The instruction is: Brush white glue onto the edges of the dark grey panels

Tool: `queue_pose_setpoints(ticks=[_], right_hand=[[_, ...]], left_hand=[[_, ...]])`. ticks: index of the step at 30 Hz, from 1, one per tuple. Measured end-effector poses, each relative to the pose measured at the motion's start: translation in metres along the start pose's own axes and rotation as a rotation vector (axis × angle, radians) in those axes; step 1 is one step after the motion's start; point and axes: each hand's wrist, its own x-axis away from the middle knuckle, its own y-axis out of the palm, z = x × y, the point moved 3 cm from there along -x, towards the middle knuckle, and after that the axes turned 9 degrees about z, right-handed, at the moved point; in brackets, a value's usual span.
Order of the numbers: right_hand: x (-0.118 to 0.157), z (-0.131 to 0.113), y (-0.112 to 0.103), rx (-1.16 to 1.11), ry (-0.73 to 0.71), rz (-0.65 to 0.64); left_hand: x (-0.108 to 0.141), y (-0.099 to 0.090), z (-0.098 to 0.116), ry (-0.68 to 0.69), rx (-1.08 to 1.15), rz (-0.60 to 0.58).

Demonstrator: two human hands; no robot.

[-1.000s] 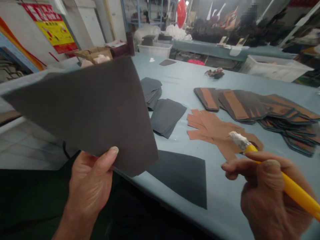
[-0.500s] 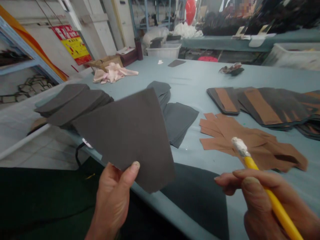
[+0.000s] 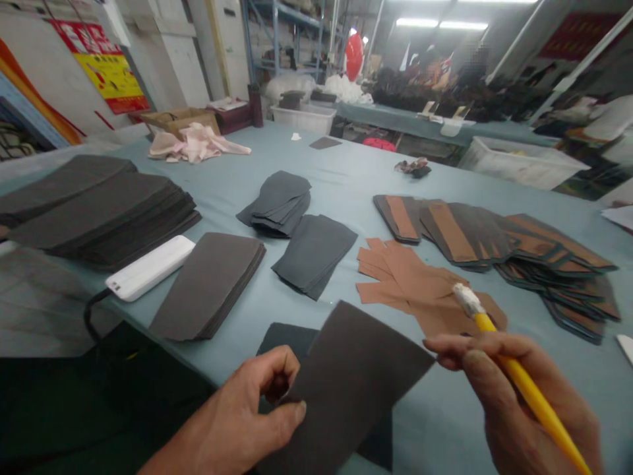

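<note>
A dark grey cut panel [image 3: 361, 382] is pinched between the thumb and fingers of my left hand [image 3: 257, 409], tilted over the table's near edge. My right hand [image 3: 524, 396] grips a yellow-handled brush [image 3: 524, 382] whose bristle end is coated white. The right fingertips are at the panel's right corner; whether they press on it I cannot tell. Beneath the panel lies a darker piece [image 3: 287, 336], partly covered. Just beyond the brush is a loose pile of brown strips [image 3: 415, 284].
Stacked grey panels [image 3: 103, 211] fill the left side, beside a white power bank-like block [image 3: 151, 267] with a black cable. A smaller stack [image 3: 210, 284] stands near the front edge. Panels with brown strips [image 3: 455, 231] lie at right. Pink cloth [image 3: 195, 142] and a white bin [image 3: 524, 161] are farther back.
My left hand has carried the panel right and down, toward my right hand, and turned it. The view has shifted, uncovering the small stack and white block. The right hand still holds the brush.
</note>
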Motion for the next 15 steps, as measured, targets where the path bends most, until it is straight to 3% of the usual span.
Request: queue_pose_setpoints(ticks=[6,11,15], right_hand=[[-0.020,-0.021,-0.018,0.165,-0.222,-0.197],[-0.008,-0.041,-0.005,0.113,-0.417,-0.474],[0.005,-0.034,-0.001,0.157,-0.506,-0.580]], left_hand=[[0.001,0.000,0.006,-0.011,-0.200,-0.114],[0.001,0.008,0.013,-0.003,-0.189,-0.168],[0.004,0.013,0.012,-0.055,-0.057,-0.228]])
